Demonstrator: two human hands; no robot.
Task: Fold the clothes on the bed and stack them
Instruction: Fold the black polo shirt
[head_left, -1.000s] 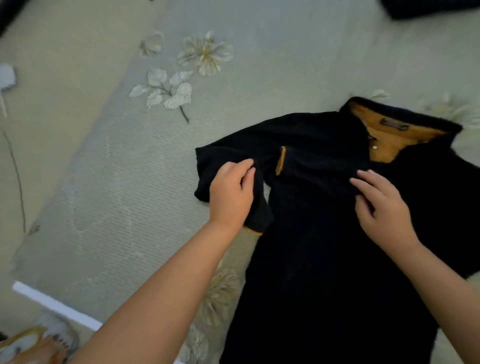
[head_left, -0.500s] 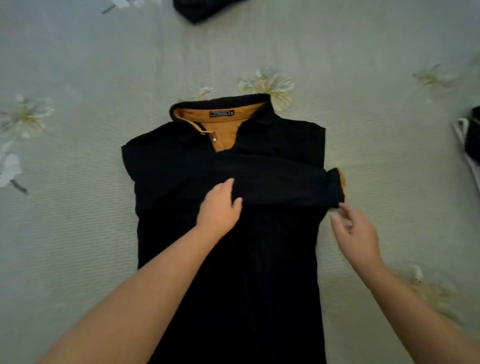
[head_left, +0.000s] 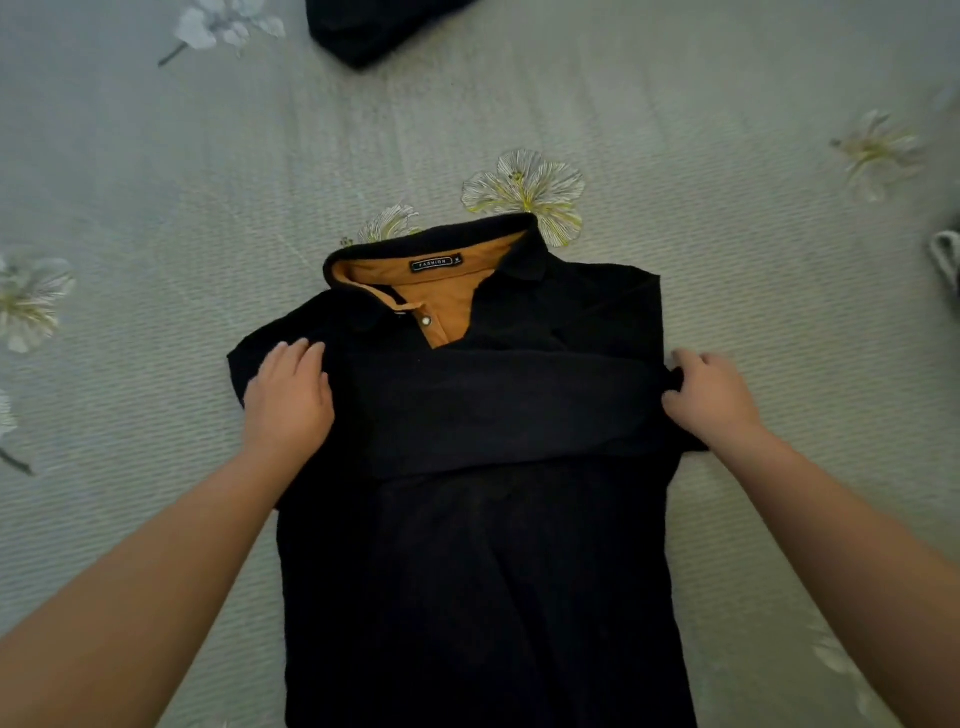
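Pressing flat with straight fingers, the left hand (head_left: 289, 395) pins the black polo shirt (head_left: 483, 561) on the bed (head_left: 156, 208), while the right hand (head_left: 711, 397) pinches the folded-across sleeve (head_left: 509, 405) at its end, likely aligning that edge.

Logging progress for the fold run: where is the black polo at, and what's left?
Done: one sleeve lies folded across the chest of the black polo. In hand: the left hand rests flat on the other shoulder; the right hand pinches the folded sleeve's end. Left: the body is unfolded, nothing is stacked, and another dark garment waits at the top edge.
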